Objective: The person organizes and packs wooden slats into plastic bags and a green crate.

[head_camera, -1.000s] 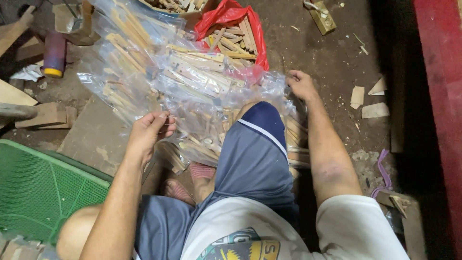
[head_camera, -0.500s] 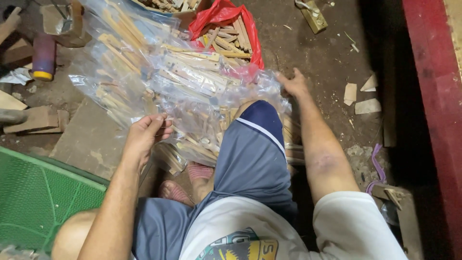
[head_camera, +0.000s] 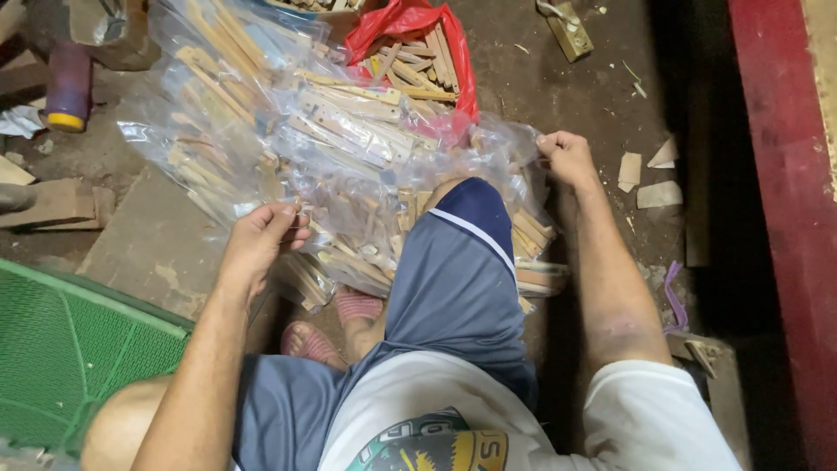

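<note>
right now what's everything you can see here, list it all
clear plastic bag: one, see-through, spread on the floor ahead, held at both edges
wooden sticks: many, pale tan, inside the clear bag
red bag: one, red, top centre, holding more wood pieces
wood scraps: a few, pale, floor at right
cylinder: one, dark red with yellow end, top left
green mesh: one, lower left
left hand: grips the bag's near edge
right hand: grips the bag's right edge

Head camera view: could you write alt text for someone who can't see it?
A seated person's left hand and right hand grip the edges of a large clear plastic bag filled with pale wooden sticks, spread over a dirt floor. A red plastic bag of sticks lies behind.
</note>
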